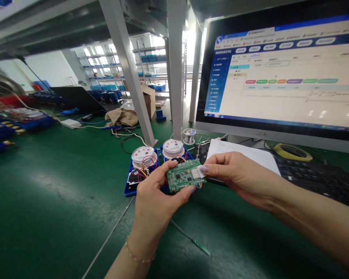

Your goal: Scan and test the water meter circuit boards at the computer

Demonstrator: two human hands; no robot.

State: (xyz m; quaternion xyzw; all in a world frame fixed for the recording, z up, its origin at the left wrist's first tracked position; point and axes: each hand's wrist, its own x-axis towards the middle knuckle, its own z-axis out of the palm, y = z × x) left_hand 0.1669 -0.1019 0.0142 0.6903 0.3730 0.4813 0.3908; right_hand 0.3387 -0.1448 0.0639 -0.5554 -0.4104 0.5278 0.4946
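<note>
Clock centred on the board, 12 = away from the wearer. Left to right:

- 9 to 11 o'clock: 2 blue plastic trays [129,192] on the green surface [75,217], each with a round white clear-topped part [144,156] and loose wiring.
- Left hand [152,197]: fingers grasping the green rectangular circuit board [178,177] by its edges, thumb along 6 o'clock, index near 10.
- Board: held above the surface, between the hands, populated face up at the wearer. Long axis runs roughly 8:30 to 2:30; silver square module [195,174] at the 3 o'clock end, coloured wires [200,185] near 4.
- Right hand [241,174]: fingers pinching a small white flat piece [201,174] by the module. Can't tell if it's stuck down.
- 2 o'clock: white paper sheet [250,155] over a black keyboard [331,182].

Step in hand, my read: support the board by its edges, clear of components. Keep the white piece square to the module; light thumb pressure, no flexing. Don't tug the wires.
</note>
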